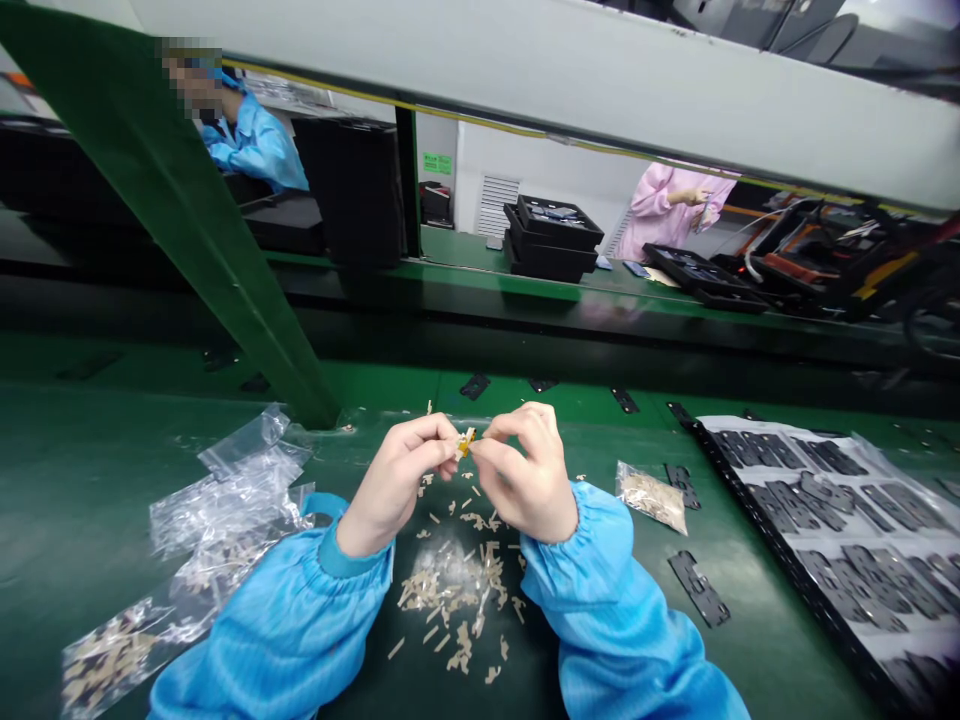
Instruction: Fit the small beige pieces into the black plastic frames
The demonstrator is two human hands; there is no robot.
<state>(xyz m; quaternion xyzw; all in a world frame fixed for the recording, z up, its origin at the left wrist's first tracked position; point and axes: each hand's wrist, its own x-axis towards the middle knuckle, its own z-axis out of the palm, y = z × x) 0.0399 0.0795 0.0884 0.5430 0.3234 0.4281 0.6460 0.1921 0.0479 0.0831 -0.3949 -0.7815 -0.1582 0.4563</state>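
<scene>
My left hand pinches a small flat yellow-and-beige piece between thumb and fingertips. My right hand has its thumb and index finger closed at the right edge of the same piece, which also shows a dark strip. Its exact kind is too small to make out. Below my hands, many loose beige pieces lie scattered over the green table surface. A small clear bag of beige pieces rests to the right of my right hand.
Clear plastic bags lie at left, one holding beige and dark pieces. A tray of black plates stands at right, with a loose black plate beside it. A green post slants at left. Two people sit or stand beyond.
</scene>
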